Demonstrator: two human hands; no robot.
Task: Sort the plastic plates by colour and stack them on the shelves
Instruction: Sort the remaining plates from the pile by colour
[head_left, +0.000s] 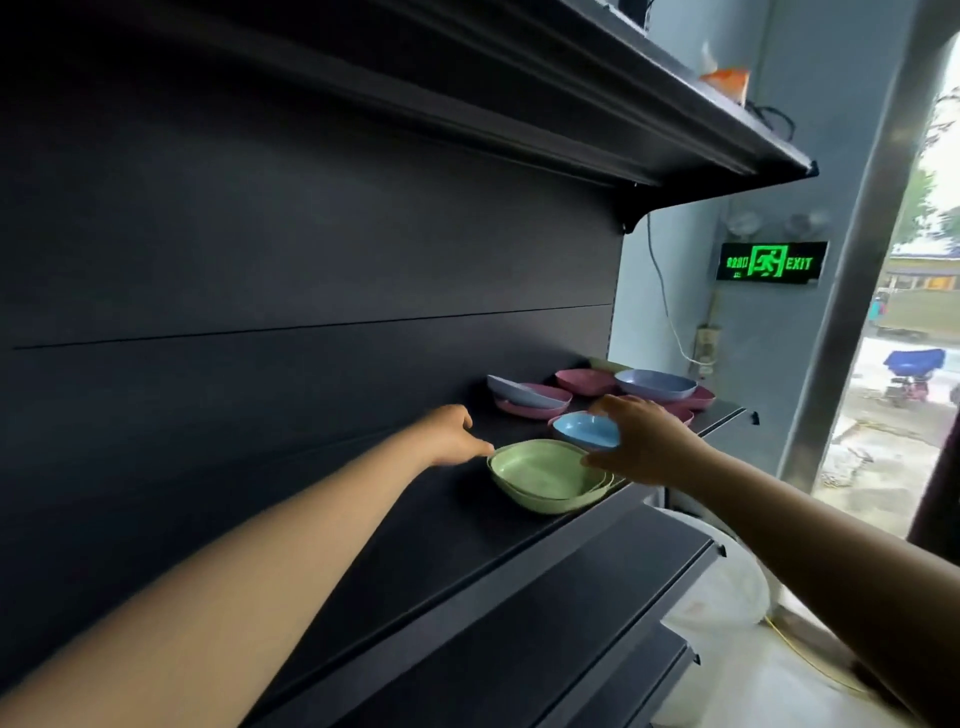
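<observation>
A small stack of green plates (540, 475) sits on the dark shelf (467, 551) near its front edge. My left hand (452, 434) touches the stack's left rim with its fingertips. My right hand (641, 441) reaches over the stack's right side, its thumb at the green rim and its fingers lying against a light blue plate (584, 428). Further back lie pink plates (524, 408), one with a lavender plate (511, 391) tilted on it, and another lavender plate (655, 383) on more pink plates (584, 380).
A dark shelf (675, 130) hangs overhead, and lower shelves (597, 597) jut out below. A lit green exit sign (771, 262) and a cable are on the wall to the right, beside a doorway to the street.
</observation>
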